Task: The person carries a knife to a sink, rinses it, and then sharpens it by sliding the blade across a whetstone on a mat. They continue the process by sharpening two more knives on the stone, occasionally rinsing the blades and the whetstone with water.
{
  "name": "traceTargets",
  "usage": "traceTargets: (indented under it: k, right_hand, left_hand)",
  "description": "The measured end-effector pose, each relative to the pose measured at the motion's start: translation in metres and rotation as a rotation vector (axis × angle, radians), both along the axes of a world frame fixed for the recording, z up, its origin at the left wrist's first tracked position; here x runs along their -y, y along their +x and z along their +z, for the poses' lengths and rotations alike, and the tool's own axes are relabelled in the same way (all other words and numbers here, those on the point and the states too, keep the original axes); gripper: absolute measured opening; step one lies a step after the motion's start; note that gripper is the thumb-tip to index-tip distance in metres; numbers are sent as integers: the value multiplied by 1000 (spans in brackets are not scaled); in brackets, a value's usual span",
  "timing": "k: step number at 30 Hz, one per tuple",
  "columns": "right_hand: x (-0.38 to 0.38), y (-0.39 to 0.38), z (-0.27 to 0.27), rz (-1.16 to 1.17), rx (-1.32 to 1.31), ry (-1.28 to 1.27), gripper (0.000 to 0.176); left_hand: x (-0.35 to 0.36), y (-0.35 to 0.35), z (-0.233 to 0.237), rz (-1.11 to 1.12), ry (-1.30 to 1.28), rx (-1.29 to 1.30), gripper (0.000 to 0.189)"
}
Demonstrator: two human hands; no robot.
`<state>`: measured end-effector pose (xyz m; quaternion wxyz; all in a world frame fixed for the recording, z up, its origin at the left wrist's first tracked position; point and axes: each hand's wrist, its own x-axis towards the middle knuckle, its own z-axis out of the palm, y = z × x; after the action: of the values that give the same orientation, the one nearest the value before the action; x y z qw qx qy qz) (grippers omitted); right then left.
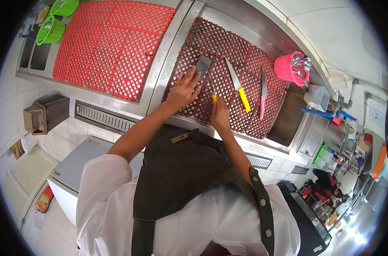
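At twelve o'clock from the apron (177, 175), I have the left hand (186, 88) with fingers stretched out, fingertips touching the near part of a grey block (203, 65) on the stained mat (245, 55). My right hand (220, 112) grasps the small knife (214, 97) by its yellow handle, its blade pointing toward eleven, just beside the block. From that hand, a larger yellow-handled knife (237, 85) lies at one o'clock; at two come a pink-handled knife (263, 94) and, farther out, the pink basket (282, 68) of cutlery (301, 64).
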<state>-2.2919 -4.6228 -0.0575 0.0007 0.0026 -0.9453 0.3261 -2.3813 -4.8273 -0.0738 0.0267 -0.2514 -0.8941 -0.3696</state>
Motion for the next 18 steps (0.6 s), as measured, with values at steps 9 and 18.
traceTargets:
  k: [9, 18]
  right_hand:
    - [-15, 5, 23, 106, 213, 56, 31]
    - [0, -3, 6, 76, 251, 84, 32]
  left_hand:
    - [-7, 52, 12, 43, -97, 162, 70]
    - [-9, 28, 20, -4, -362, 67, 68]
